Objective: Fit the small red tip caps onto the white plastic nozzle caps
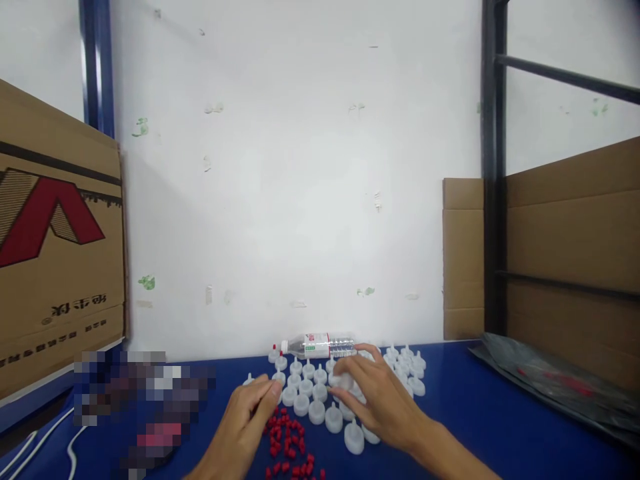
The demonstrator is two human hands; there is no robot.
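Observation:
Many white nozzle caps [317,411] stand upright on the blue table, spouts up. My right hand [383,393] reaches over them from the right, its fingers and thumb curved around one white nozzle cap [343,381]. To the left of the group, my left hand [245,417] is closed, thumb pressed against the curled fingers. Whatever it may hold is hidden. Small red tips [287,437] lie loose between my hands. At the back of the group, one nozzle cap [274,353] wears a red tip, as does a neighbouring one.
A clear plastic bottle [317,345] lies on its side by the wall. A large cardboard box [60,227] stands at left, with white cables [73,443] below. Dark plastic bags [555,387] lie at right, beside a black metal frame [494,200].

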